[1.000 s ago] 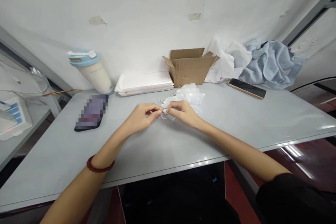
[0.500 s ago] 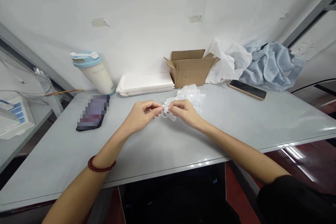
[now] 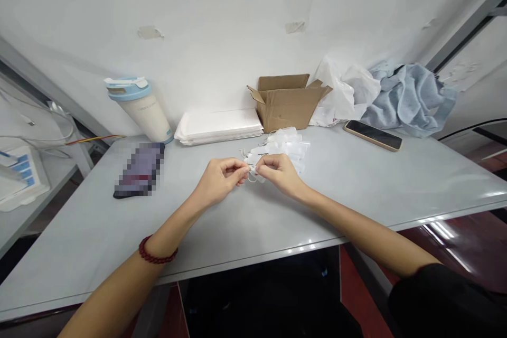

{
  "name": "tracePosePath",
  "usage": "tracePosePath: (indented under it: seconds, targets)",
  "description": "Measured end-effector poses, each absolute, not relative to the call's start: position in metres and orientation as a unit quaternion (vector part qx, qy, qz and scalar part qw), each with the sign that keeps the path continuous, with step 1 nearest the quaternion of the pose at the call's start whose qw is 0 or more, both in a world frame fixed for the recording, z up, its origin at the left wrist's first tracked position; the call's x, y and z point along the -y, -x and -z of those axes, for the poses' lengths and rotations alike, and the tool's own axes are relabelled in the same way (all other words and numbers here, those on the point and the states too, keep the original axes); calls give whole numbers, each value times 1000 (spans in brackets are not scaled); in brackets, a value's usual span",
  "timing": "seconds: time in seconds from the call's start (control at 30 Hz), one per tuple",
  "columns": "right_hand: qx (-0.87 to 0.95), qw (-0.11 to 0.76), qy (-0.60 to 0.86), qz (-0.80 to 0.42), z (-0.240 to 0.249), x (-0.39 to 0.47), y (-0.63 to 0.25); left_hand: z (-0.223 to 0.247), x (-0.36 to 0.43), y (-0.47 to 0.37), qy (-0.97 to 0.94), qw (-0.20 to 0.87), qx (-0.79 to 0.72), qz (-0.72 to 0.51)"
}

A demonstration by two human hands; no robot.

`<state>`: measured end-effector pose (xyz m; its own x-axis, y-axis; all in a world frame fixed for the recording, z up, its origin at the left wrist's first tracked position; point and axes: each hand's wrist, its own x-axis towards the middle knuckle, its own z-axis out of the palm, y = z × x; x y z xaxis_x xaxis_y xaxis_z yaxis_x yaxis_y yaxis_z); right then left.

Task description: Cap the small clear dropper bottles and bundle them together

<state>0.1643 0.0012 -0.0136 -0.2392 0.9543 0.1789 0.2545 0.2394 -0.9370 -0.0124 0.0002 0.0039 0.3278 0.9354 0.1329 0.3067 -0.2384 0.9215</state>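
Observation:
My left hand (image 3: 222,179) and my right hand (image 3: 281,171) meet over the middle of the table, thumbs and fingers pinched. Between their fingertips is a small white piece with a thin cord loop (image 3: 252,179); its ends are partly hidden by my fingers. Just behind my right hand lies a loose pile of translucent white tags (image 3: 289,142), several of them overlapping, with thin strings trailing off to the left. The right hand covers part of this pile.
Along the wall stand a tumbler (image 3: 144,113), a stack of white sheets or envelopes (image 3: 219,125), an open cardboard box (image 3: 291,108), a white plastic bag (image 3: 344,90) and a blue cloth (image 3: 415,97). One phone (image 3: 374,135) lies right, a blurred dark flat item (image 3: 138,171) left.
My left hand has shifted slightly right and down, and its fingertips are closer to those of my right hand. The cord loop shows less between them. The pile stays put.

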Motion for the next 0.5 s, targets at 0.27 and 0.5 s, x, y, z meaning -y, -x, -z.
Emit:
tracePosePath:
  seconds: [0.27, 0.5]
  targets:
    - [669, 431, 435, -421, 12, -5, -165, -10, -4, 17, -695, 423, -441, -378]
    - [668, 451, 423, -415, 8, -6, -166, -12, -8, 23, -696, 431, -441, -367]
